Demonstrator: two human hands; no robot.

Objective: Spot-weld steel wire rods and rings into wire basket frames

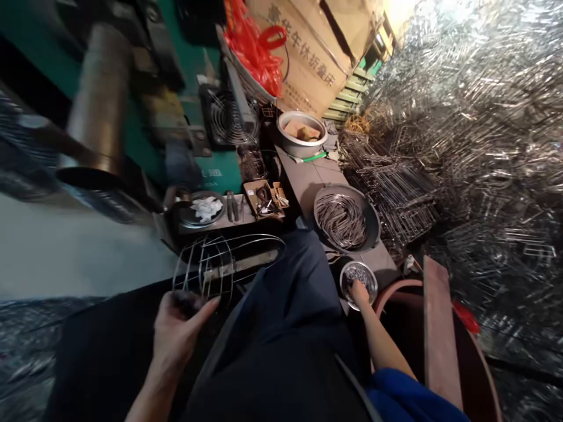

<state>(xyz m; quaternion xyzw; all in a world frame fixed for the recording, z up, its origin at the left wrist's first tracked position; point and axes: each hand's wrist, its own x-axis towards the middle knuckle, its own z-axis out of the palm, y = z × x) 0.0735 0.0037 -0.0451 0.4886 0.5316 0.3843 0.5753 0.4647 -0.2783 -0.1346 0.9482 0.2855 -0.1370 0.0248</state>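
My left hand point(185, 319) is closed on the near end of a wire frame point(259, 237), a basket-like piece of bent metal rods with rounded loops. The frame lies over my lap, reaching away from me toward the machine. On the right, my right hand point(358, 291) reaches down into a small metal bowl point(373, 283) of small shiny pieces. Its fingertips are among the pieces and partly hidden, so what they pinch cannot be made out. Just beyond that bowl stands a larger dark basin point(373, 220) filled with bent metal rods point(341, 220).
A green machine point(220, 176) with a thick metal cylinder point(99, 111) stands at left. A pale basin point(303, 146) sits farther along the bench. Piled wire racks point(440, 135) fill the right. A board point(441, 334) lies across a reddish tub point(402, 285) beside my right arm.
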